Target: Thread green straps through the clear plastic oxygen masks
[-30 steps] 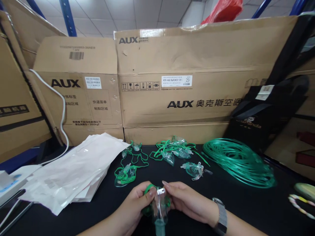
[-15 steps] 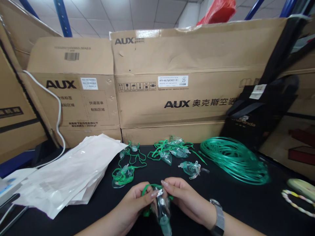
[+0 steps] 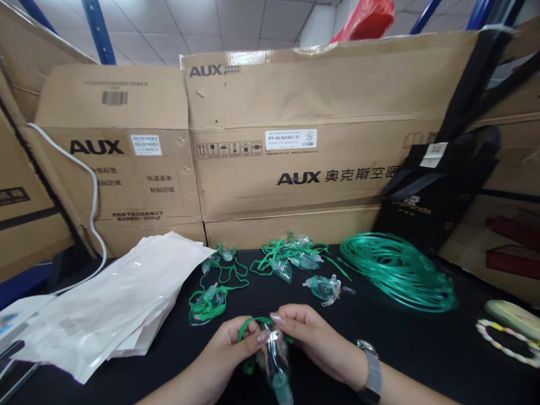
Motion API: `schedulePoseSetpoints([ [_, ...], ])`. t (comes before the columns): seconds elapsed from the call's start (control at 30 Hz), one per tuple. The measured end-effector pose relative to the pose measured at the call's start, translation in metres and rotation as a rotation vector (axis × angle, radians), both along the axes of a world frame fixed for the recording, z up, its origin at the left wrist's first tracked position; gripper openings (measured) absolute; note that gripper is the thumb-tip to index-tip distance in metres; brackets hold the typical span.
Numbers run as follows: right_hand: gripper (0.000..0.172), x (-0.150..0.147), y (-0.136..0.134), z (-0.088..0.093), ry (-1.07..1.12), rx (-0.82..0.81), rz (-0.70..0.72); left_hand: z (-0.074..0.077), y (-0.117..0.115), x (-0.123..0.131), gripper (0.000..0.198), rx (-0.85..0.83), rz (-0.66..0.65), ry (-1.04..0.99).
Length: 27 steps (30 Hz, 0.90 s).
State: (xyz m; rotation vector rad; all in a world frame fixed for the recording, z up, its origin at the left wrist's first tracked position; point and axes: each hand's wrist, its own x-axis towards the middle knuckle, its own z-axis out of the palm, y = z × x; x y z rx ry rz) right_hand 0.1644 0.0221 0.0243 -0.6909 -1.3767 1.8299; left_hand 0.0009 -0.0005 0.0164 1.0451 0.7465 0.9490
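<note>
A clear oxygen mask [image 3: 274,357] with a green connector pointing toward me is held between both hands at the lower middle. My left hand [image 3: 236,346] is closed on the mask's left edge, and a green elastic strap [image 3: 248,325] loops over its fingers. With thumb and fingertips, my right hand [image 3: 310,340] pinches the mask's top right edge. Some of the strap hangs below the left fingers. Beyond the hands lie another mask with its strap wound on it [image 3: 206,306] and a mask with a loose clear piece [image 3: 324,288].
Several masks with green straps [image 3: 291,256] lie in a heap at the back. Coiled green tubing [image 3: 396,275] sits to the right, with a beaded bracelet [image 3: 502,346] nearer me. White plastic bags [image 3: 113,298] are stacked left. Cardboard boxes [image 3: 329,90] wall the table's back.
The view has shifted slightly, so the background sits a little further left. Both hands keep their hold on the mask, with the left fingers slightly shifted along its edge.
</note>
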Motion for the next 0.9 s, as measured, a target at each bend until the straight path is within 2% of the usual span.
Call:
schedulePoseSetpoints([
  [0.3, 0.035, 0.0, -0.002, -0.002, -0.099, 0.112, 0.001, -0.001, 0.001, -0.002, 0.032, -0.037, 0.04, 0.031],
  [0.47, 0.035, -0.001, -0.002, -0.002, -0.061, 0.064, -0.002, 0.002, 0.0, 0.0, 0.035, -0.052, 0.039, 0.026],
  [0.9, 0.031, -0.002, -0.001, -0.001, 0.021, -0.039, 0.017, -0.01, 0.005, 0.001, 0.03, 0.03, 0.072, 0.075],
])
